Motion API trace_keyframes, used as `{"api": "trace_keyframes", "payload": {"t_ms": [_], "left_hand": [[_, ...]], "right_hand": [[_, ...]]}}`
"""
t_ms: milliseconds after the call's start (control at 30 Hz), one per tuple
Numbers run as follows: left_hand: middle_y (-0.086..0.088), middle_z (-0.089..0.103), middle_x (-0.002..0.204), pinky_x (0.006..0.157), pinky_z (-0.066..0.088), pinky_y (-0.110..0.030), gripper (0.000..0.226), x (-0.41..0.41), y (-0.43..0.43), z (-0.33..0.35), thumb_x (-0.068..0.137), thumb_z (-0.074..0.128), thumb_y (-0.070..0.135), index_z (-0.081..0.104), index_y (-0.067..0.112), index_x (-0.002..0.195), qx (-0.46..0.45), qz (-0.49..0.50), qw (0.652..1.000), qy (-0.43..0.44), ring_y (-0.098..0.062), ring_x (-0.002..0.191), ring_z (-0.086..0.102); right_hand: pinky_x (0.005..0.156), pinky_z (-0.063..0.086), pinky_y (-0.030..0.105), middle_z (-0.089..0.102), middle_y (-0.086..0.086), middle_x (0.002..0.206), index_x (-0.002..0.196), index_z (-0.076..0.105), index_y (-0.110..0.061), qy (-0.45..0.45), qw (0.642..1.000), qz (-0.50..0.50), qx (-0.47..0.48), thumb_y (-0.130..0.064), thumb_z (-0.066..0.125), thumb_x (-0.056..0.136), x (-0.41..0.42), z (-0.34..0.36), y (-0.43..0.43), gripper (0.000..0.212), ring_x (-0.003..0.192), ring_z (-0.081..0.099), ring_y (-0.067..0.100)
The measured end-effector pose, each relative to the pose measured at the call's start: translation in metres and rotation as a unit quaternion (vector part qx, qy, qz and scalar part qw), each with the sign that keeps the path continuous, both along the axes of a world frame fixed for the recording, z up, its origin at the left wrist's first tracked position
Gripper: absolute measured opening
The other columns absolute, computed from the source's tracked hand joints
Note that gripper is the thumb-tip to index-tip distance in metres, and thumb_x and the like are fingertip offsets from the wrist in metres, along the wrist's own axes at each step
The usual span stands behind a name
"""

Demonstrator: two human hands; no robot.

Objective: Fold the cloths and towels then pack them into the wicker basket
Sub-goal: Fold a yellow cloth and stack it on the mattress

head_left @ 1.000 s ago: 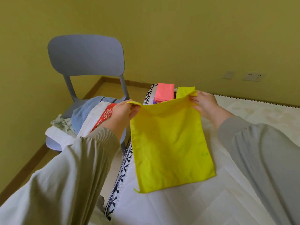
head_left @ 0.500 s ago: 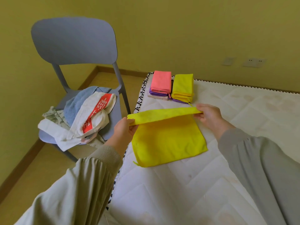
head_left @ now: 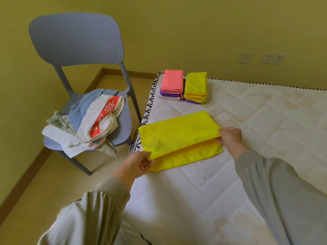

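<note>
A yellow cloth [head_left: 178, 137] lies on the white mattress [head_left: 247, 138], its top layer folded toward me over the lower layer. My left hand [head_left: 139, 162] pinches the folded layer's near left corner. My right hand [head_left: 230, 137] pinches its right corner. Behind it, at the mattress's far corner, sit two stacks of folded cloths: a pink one [head_left: 172, 81] on purple and beige ones, and a yellow one [head_left: 195, 86] on a purple one. No wicker basket is in view.
A grey-blue chair [head_left: 76, 43] stands left of the mattress. Its seat carries a pile of unfolded towels: a blue one [head_left: 79, 108], a white one with a red band [head_left: 102, 119] and others. Wooden floor lies below. A yellow wall rises behind.
My hands brought the cloth's upper edge down and toward me, laying the top half over the lower half. The cloth went from hanging upright to lying nearly flat.
</note>
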State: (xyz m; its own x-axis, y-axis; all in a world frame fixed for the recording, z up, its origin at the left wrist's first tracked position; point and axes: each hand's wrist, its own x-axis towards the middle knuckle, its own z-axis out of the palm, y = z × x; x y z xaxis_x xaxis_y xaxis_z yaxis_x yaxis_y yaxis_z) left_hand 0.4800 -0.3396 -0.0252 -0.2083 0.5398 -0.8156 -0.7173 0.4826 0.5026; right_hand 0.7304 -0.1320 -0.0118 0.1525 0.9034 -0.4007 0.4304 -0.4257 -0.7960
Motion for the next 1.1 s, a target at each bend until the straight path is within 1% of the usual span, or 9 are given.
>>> {"api": "trace_keyframes", "payload": {"t_ms": [67,267,433,600,800,867,933,1000,1100], "left_hand": [[-0.017,0.062,0.086,0.045,0.056,-0.027,0.005,0.002,-0.007,-0.001,0.092,0.052,-0.003,0.053,-0.001,0.096,-0.021,-0.048,0.999,0.014,-0.025,0.070,0.061],[-0.025,0.064,0.090,0.045,0.057,-0.033,0.007,0.012,-0.016,-0.008,0.093,0.050,-0.005,0.048,-0.004,0.100,-0.039,-0.079,0.995,0.036,-0.028,0.052,0.068],[-0.023,0.065,0.090,0.047,0.056,-0.031,0.003,0.009,-0.016,-0.006,0.094,0.050,0.003,0.049,0.002,0.096,-0.056,-0.105,0.988,0.100,-0.024,0.050,0.067],[0.000,0.061,0.051,0.053,0.048,-0.022,0.025,0.003,-0.016,-0.011,0.090,0.059,0.020,0.052,0.016,0.066,-0.104,-0.275,0.843,0.451,-0.014,0.052,0.059],[-0.012,0.057,0.065,0.064,0.050,-0.034,0.032,0.007,-0.005,-0.006,0.087,0.067,0.030,0.053,0.006,0.072,-0.115,-0.166,0.930,0.307,-0.023,0.057,0.053],[-0.016,0.059,0.084,0.075,0.055,-0.039,0.031,0.003,-0.002,-0.007,0.085,0.071,0.025,0.056,0.000,0.093,-0.112,-0.120,0.959,0.233,-0.028,0.072,0.057],[-0.018,0.058,0.100,0.084,0.055,-0.047,0.036,-0.003,-0.001,-0.006,0.088,0.067,0.017,0.052,-0.002,0.115,-0.102,-0.092,0.977,0.160,-0.032,0.088,0.058],[-0.019,0.056,0.103,0.069,0.058,-0.045,0.030,-0.008,-0.006,0.000,0.092,0.060,0.010,0.046,0.001,0.117,-0.101,-0.097,0.983,0.115,-0.030,0.085,0.059],[-0.010,0.052,0.069,0.052,0.059,-0.038,0.014,-0.016,-0.021,0.008,0.092,0.060,0.010,0.050,0.003,0.098,-0.128,-0.228,0.952,0.161,-0.020,0.056,0.055]], "right_hand": [[0.029,0.040,0.018,0.058,0.007,0.045,0.077,0.056,-0.004,-0.048,0.998,0.020,-0.044,-0.008,0.058,0.088,0.008,-0.005,-0.006,0.013,0.031,0.054,0.013],[0.034,0.040,0.016,0.055,0.013,0.058,0.066,0.053,-0.003,-0.132,0.986,0.068,-0.070,-0.009,0.058,0.089,0.023,-0.025,-0.018,0.024,0.028,0.051,0.011],[0.067,0.042,0.033,0.066,0.024,0.095,0.088,0.065,0.008,-0.217,0.970,0.104,0.015,-0.012,0.054,0.089,0.018,-0.014,-0.022,0.023,0.084,0.060,0.035],[0.064,0.034,0.029,0.064,0.026,0.103,0.099,0.064,0.007,-0.256,0.952,0.166,-0.011,-0.019,0.058,0.089,0.017,-0.023,-0.030,0.028,0.091,0.060,0.037],[0.073,0.035,0.032,0.060,0.025,0.110,0.111,0.059,0.010,-0.185,0.971,0.144,-0.055,-0.027,0.063,0.090,0.009,-0.023,-0.025,0.043,0.103,0.057,0.038],[0.070,0.040,0.034,0.058,0.020,0.094,0.105,0.058,0.000,-0.120,0.985,0.100,-0.070,-0.024,0.066,0.088,0.006,-0.018,-0.027,0.031,0.086,0.057,0.032],[0.049,0.044,0.028,0.051,0.013,0.071,0.093,0.054,-0.004,-0.058,0.990,0.051,-0.119,-0.017,0.062,0.089,0.010,-0.012,-0.028,0.016,0.061,0.050,0.024],[0.038,0.035,0.017,0.045,0.006,0.057,0.078,0.049,-0.010,-0.075,0.964,0.089,-0.238,-0.013,0.056,0.090,0.018,-0.004,-0.038,0.014,0.050,0.040,0.015],[0.042,0.034,0.016,0.050,0.005,0.045,0.066,0.046,-0.011,-0.207,0.880,0.230,-0.359,-0.018,0.050,0.093,0.026,0.011,-0.052,0.028,0.041,0.042,0.013]]}}
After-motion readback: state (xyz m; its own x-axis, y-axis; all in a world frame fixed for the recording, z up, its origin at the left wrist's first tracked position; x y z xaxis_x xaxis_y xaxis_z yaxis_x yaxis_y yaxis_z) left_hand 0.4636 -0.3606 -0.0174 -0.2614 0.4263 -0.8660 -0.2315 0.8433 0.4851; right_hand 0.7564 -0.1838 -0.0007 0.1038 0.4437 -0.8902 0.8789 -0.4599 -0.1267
